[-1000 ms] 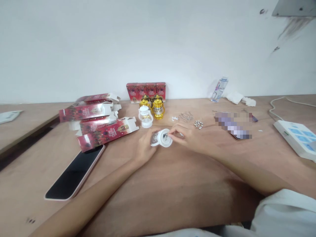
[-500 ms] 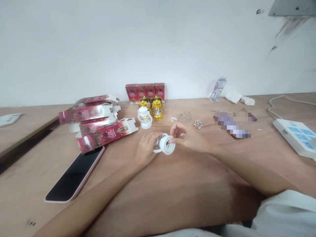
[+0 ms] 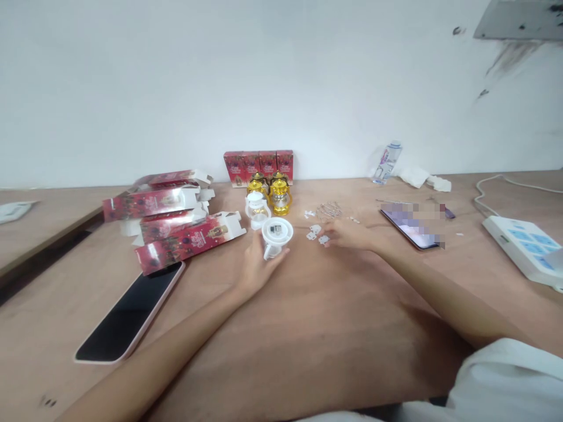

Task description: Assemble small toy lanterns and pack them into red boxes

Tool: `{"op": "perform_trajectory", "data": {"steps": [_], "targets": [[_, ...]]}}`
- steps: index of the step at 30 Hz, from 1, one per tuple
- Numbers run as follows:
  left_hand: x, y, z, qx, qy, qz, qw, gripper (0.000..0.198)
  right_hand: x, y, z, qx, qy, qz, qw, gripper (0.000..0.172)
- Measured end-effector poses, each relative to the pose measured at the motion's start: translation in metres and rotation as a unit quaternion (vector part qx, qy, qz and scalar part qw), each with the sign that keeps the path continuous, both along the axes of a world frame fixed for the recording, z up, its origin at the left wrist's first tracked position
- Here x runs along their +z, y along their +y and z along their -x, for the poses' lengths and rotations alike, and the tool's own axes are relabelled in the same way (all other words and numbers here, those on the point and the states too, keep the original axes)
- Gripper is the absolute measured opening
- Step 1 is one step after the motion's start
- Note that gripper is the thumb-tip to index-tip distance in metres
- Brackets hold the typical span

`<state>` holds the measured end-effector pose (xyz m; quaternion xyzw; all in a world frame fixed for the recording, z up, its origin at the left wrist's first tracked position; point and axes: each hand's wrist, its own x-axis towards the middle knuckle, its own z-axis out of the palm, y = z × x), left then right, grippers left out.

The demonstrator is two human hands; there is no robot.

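My left hand (image 3: pixel 258 261) grips a white miniature lantern (image 3: pixel 273 251), its round base tilted up toward me. Small metal parts (image 3: pixel 275 229) show in the open recess of that base. My right hand (image 3: pixel 349 234) is low over the table, its fingertips closed at a small white plastic piece (image 3: pixel 324 240). More flat white pieces (image 3: pixel 314 230) lie just left of those fingers. Another white lantern (image 3: pixel 257 206) stands behind my left hand, beside gold lanterns (image 3: pixel 280 199).
Red printed boxes (image 3: pixel 185 237) lie piled at left, against a phone (image 3: pixel 132 316). Several red boxes (image 3: pixel 259 159) stand by the wall. Thin wire loops (image 3: pixel 329 210) lie beyond my right hand. Another phone (image 3: pixel 402 223), a bottle (image 3: pixel 387 162) and a white power strip (image 3: pixel 521 243) are at right.
My right hand has left the lantern's base and moved right to the white pieces, covering the round button cells. My left hand has turned the lantern so its base faces up.
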<state>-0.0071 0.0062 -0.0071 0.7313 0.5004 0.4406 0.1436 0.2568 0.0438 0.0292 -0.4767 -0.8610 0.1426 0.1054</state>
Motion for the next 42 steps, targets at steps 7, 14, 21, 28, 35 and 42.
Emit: {"op": "perform_trajectory", "data": {"steps": [7,14,21,28,35,42], "targets": [[0.000,-0.001,-0.001,0.004,0.002,0.004,1.000,0.052,0.007,-0.005,0.006,0.012,-0.005,0.001,1.000,0.027],[0.002,-0.003,0.000,-0.019,0.025,-0.005,0.999,0.045,0.013,-0.011,0.010,0.087,0.129,-0.158,0.975,0.032],[0.002,-0.004,0.002,-0.037,0.051,0.009,0.998,0.044,0.024,-0.029,0.026,0.073,0.245,-0.134,0.957,0.022],[0.003,-0.004,0.000,-0.045,0.056,-0.005,0.997,0.043,0.038,-0.047,0.044,-0.051,0.465,0.036,0.883,0.026],[0.003,-0.006,0.002,-0.070,0.094,-0.031,0.993,0.045,0.038,-0.063,0.063,-0.029,0.550,0.107,0.828,0.025],[0.001,-0.008,0.003,-0.113,0.115,-0.060,0.985,0.044,0.024,-0.073,0.071,0.021,0.448,-0.044,0.893,0.021]]}}
